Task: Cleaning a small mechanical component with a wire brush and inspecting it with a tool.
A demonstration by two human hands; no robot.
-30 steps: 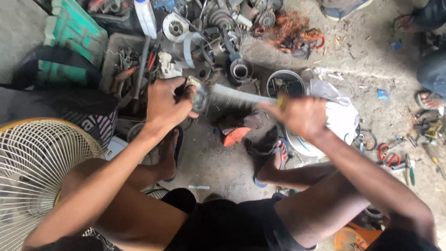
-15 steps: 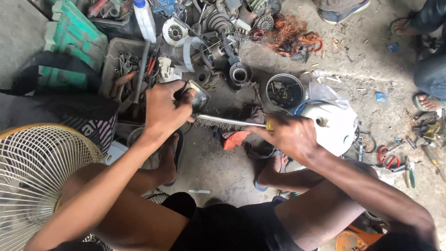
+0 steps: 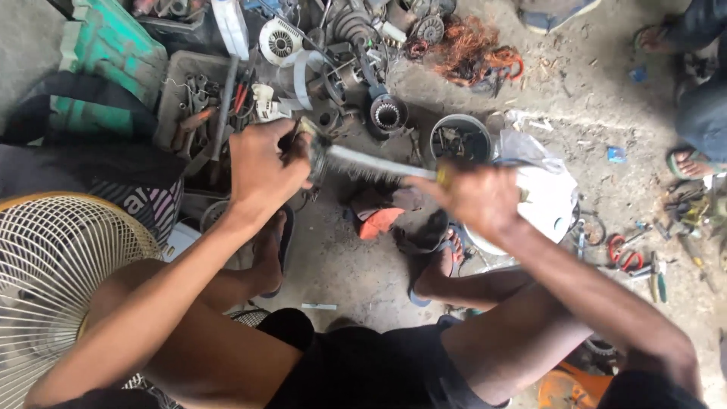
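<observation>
My left hand (image 3: pixel 261 168) grips a small dark metal part (image 3: pixel 309 135) in front of my chest, above my knees. My right hand (image 3: pixel 475 198) is closed round the handle of a long wire brush (image 3: pixel 371 164); its bristled end lies against the part held in my left hand. The brush and right hand are motion-blurred. I sit on the ground with my sandalled feet (image 3: pixel 435 254) below the hands.
A fan grille (image 3: pixel 45 280) stands at the left. A grey tray of hand tools (image 3: pixel 201 102), motor parts (image 3: pixel 386 113) and copper wire (image 3: pixel 469 53) lie ahead. A round tin (image 3: pixel 460 136) and a white fan housing (image 3: pixel 556 201) sit right. Another person's feet (image 3: pixel 689 163) are at far right.
My right hand has pushed the brush back and forth across the part, ending a little lower and further left. My left hand has kept hold of the part throughout.
</observation>
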